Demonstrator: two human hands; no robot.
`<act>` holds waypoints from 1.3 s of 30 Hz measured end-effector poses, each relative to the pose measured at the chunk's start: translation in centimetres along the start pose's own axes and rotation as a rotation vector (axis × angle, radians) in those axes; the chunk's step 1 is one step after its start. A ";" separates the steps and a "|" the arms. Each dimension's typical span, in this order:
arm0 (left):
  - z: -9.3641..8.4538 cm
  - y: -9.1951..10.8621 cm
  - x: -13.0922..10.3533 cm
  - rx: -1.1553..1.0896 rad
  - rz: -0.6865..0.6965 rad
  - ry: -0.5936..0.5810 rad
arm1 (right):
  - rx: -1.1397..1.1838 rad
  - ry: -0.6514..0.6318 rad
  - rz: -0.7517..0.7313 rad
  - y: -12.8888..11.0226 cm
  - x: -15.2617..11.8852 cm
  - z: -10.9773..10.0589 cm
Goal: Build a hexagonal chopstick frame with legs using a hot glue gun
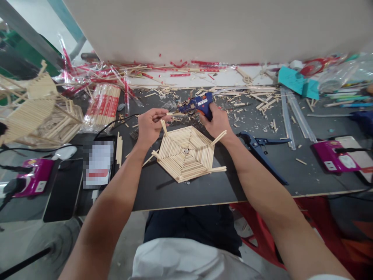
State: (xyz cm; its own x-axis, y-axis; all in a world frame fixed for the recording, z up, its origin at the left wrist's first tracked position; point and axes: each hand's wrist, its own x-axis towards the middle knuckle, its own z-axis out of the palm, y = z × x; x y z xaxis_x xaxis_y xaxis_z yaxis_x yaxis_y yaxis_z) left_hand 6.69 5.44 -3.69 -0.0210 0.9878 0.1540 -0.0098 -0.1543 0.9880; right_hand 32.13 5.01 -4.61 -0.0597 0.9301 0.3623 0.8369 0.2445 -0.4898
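Note:
My right hand (217,120) is wrapped round the handle of a blue hot glue gun (201,103), whose nozzle points left. Pinched in my left hand (153,123) is a thin wooden stick (176,114), its free end close to the nozzle; whether they touch I cannot tell. Just below both hands lies a six-sided panel of wooden sticks (196,159), with several short stick pairs jutting from its corners. A small hole sits at the panel's middle.
Stick scraps and glue bits litter the back. Blue cutters (262,155) lie right, near clear glue sticks (288,120) and a purple power socket (332,157). Left are phones (62,190), another purple socket (36,177), packed sticks (101,103) and a stick-built model (37,109).

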 end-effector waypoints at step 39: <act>-0.5 0.6 0.1 0.105 0.061 0.045 | -0.016 0.009 0.032 1.0 -0.1 -1.5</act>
State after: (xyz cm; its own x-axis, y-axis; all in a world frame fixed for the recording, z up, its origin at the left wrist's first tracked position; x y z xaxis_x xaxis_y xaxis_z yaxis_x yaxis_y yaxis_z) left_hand 6.19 5.42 -3.05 -0.0631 0.9744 0.2158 0.0976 -0.2091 0.9730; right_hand 33.75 4.70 -3.95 -0.0279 0.9348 0.3540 0.8467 0.2103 -0.4888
